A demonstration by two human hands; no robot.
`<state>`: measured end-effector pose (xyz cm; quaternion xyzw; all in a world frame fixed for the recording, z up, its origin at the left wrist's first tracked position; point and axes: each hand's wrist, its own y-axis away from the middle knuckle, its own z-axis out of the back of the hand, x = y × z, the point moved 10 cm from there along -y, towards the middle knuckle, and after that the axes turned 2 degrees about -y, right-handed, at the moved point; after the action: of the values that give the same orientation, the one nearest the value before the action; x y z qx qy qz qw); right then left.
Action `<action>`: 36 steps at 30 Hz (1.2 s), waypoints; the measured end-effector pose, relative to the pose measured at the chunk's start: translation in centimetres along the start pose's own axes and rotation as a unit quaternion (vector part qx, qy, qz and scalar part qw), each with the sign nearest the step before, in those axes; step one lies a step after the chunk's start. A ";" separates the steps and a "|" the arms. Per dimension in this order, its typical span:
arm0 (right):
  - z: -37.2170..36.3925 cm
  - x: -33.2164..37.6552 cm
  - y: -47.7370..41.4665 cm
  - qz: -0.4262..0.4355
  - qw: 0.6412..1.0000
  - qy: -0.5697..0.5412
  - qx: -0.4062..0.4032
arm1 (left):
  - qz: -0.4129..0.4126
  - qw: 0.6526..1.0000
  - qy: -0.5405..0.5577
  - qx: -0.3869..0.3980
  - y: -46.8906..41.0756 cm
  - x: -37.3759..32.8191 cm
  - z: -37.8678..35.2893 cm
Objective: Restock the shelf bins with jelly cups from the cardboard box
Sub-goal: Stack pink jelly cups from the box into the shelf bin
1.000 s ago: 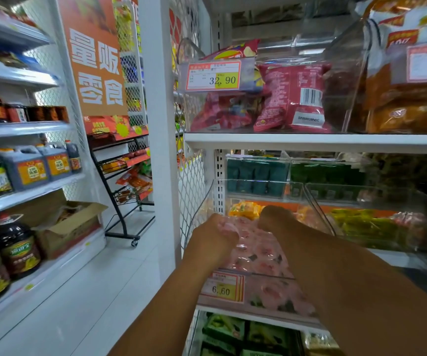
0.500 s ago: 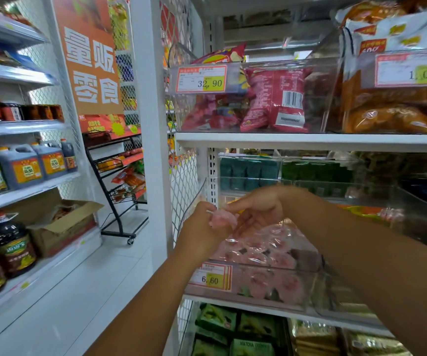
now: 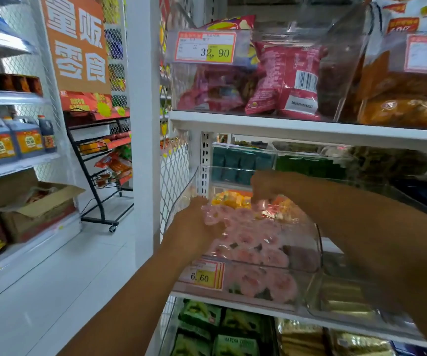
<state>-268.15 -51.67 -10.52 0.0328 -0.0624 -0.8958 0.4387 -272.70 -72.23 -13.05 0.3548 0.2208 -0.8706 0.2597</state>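
1. Left hand (image 3: pixel 194 224) reaches in over the left wall of the clear bin (image 3: pixel 319 242). Its fingers are curled round a small clump of jelly cups (image 3: pixel 211 214), held at the left edge of the heap.
2. A price tag (image 3: pixel 204 276) reading 6.60 is fixed to the bin's front, low on the left.
3. The bin stands on a white shelf (image 3: pixel 258 310) and holds a pile of pink jelly cups (image 3: pixel 253 242) that fills it from the front wall to the back.
4. Yellow packets (image 3: pixel 230 197) lie just behind the pile.
5. Right hand (image 3: pixel 266 185) hangs over the rear of the bin, knuckles up and fingers curled downward. Its fingertips are at a pink cup on the pile. Blur hides whether they pinch it.
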 end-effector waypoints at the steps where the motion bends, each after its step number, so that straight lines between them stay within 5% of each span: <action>1: -0.2 -0.3 -0.4 0.002 0.998 0.057 -0.008 | -0.004 1.000 -0.001 0.002 0.0 0.1 -0.1; 11: -3.4 -0.8 -5.1 0.053 0.981 0.187 -0.005 | -0.024 0.999 0.026 0.010 -0.5 0.4 -0.8; 19: -5.3 -3.2 -4.8 -0.023 0.996 0.027 0.083 | -0.014 1.000 0.022 0.011 -0.6 0.8 -0.8; 23: -5.5 -3.9 -5.0 -0.048 0.994 0.040 0.091 | -0.016 1.000 0.024 0.010 -0.5 0.8 -0.8; 29: -7.7 -3.9 -4.0 -0.072 0.974 0.064 0.206 | -0.015 1.000 0.013 0.010 -0.5 0.7 -0.8; 36: -8.2 -3.9 -3.0 -0.085 0.971 0.027 0.220 | -0.007 1.000 0.016 0.006 -0.6 0.9 -0.7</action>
<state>-267.21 -47.42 -19.03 0.1581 -0.2431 -0.8929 0.3443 -273.30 -71.63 -14.04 0.3687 0.2224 -0.8680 0.2475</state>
